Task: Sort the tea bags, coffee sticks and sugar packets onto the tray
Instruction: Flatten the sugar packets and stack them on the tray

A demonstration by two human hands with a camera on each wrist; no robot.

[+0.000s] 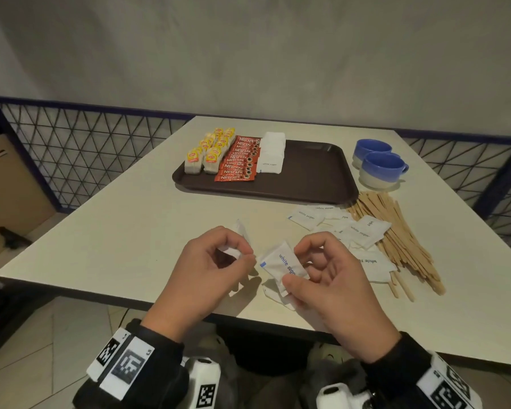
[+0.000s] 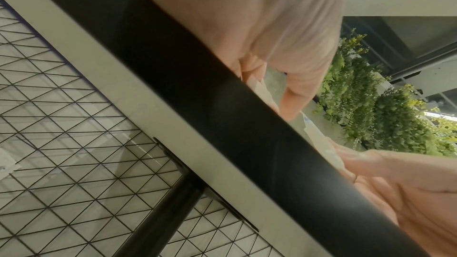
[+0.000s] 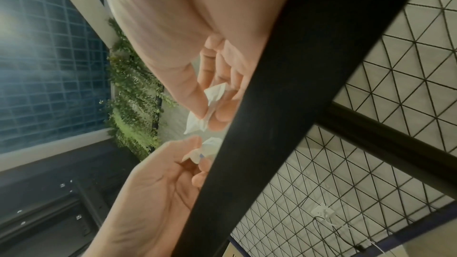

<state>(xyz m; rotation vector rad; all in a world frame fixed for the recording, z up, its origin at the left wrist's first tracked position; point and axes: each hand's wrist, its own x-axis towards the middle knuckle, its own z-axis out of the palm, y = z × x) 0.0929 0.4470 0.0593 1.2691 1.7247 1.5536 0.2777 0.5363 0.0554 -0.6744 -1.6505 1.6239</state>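
Nearest, the right hand [image 1: 331,286] pinches one white sugar packet [image 1: 283,265]; the left hand's [image 1: 207,271] grip is curled on another packet [image 1: 233,246], mostly hidden. Beyond lie perhaps eight loose sugar packets [image 1: 337,225] on the worktop [image 1: 130,225]. Farther, the tray [image 1: 316,175] carries tea bags [image 1: 210,153], coffee sticks [image 1: 239,160], stacked sugar [image 1: 272,154]; two cups [image 1: 378,163] stand beside it.

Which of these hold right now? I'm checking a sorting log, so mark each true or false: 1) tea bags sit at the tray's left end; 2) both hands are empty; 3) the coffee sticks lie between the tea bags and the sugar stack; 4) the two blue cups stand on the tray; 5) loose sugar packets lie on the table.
1) True: the tea bags fill the left end of the tray.
2) False: the left hand and right hand each pinch a sugar packet.
3) True: the coffee sticks lie left of the sugar stack.
4) False: the blue cups stand on the table, right of the tray.
5) True: loose sugar packets lie beside wooden stirrers.
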